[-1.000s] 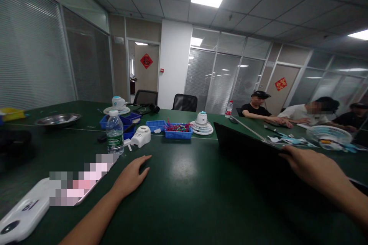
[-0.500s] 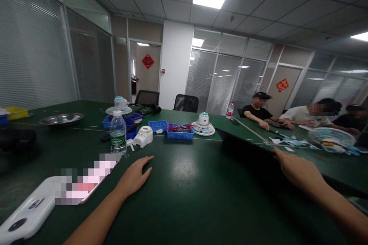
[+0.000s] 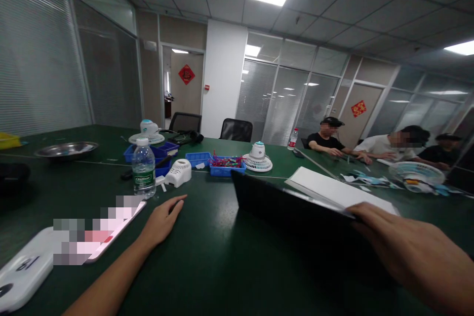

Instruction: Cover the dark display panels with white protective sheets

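Observation:
My right hand (image 3: 400, 237) grips the upper edge of a thin black flat folder (image 3: 292, 222), which stands tilted over the table. The fingertips at the far side are partly hidden. Behind that edge lies a white sheet or pad (image 3: 333, 190); whether it is joined to the black piece I cannot tell. My left hand (image 3: 161, 222) rests on the green tabletop, fingers stretched forward, holding nothing. Just left of it lies a phone (image 3: 120, 232) with a lit, blurred-out screen. A clear water bottle (image 3: 143, 170) with a green label stands beyond that hand.
A white numbered device (image 3: 27, 261) lies at the lower left. Blue trays (image 3: 227, 171), a white fan housing (image 3: 178, 173) and two small fans (image 3: 258, 158) stand farther back. A metal dish (image 3: 66, 153) is at left. Several people (image 3: 328, 140) sit at right near a fan-guard basket (image 3: 416, 175).
The black folder has swung left and nearer to me with my right hand, uncovering the white sheet behind it. My left hand has shifted slightly left in view, its fingers closer together.

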A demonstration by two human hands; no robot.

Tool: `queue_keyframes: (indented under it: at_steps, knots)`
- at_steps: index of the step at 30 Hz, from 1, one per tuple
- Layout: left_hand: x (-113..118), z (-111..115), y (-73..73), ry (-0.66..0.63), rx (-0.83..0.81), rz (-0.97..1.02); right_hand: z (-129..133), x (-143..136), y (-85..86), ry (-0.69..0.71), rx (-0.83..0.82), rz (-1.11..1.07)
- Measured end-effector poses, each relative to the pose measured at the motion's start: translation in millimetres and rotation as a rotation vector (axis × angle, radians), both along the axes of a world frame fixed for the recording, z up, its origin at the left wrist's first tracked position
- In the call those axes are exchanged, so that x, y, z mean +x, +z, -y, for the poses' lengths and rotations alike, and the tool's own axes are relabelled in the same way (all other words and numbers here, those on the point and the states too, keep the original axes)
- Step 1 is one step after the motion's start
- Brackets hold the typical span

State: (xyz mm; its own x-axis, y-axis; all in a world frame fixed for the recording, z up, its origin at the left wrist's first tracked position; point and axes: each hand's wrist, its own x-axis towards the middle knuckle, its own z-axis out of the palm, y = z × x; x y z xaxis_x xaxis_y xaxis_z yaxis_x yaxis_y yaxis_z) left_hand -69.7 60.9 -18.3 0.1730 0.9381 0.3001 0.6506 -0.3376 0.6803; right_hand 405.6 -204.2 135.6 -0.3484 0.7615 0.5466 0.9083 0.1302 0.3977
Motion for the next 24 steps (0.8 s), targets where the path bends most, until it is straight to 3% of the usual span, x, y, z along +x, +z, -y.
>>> queue_keyframes:
  at_steps: [3, 6, 9, 12, 15, 17, 19, 21, 23, 24]
  knots:
    - [-3, -1, -0.8, 0.034, -0.025, 0.05, 7, -43, -18.8, 0.256, -0.055, -0.031]
    - [-5, -1, -1.4, 0.038, -0.053, 0.123, 0, -79, -43.0, 0.393, -0.103, -0.032]
    - [-4, 3, 2.8, -0.007, -0.088, 0.165, -16, -100, -69.5, 0.417, -0.214, -0.054]
    - [-1, 8, 8.1, -0.08, -0.095, 0.057, -44, -96, -86.2, 0.365, -0.462, -0.179]
    - [3, 11, 8.1, -0.176, -0.045, -0.124, -86, -48, -92.6, 0.221, -0.51, -0.344]
    - [5, 12, 4.9, -0.195, -0.012, -0.278, -116, 9, -101.8, 0.056, -0.339, -0.379]
    - [7, 12, 1.0, -0.156, 0.01, -0.377, -140, 76, -121.5, -0.154, -0.161, -0.368]
    - [8, 11, -2.7, -0.089, 0.021, -0.428, -153, 139, -149.2, -0.465, -0.066, -0.393]
    - [10, 10, -5.5, -0.021, 0.018, -0.443, -157, 187, -176.2, -0.826, -0.119, -0.531]
    - [11, 9, -6.5, 0.001, 0.013, -0.437, -158, 202, -186.7, -0.856, -0.143, -0.55]
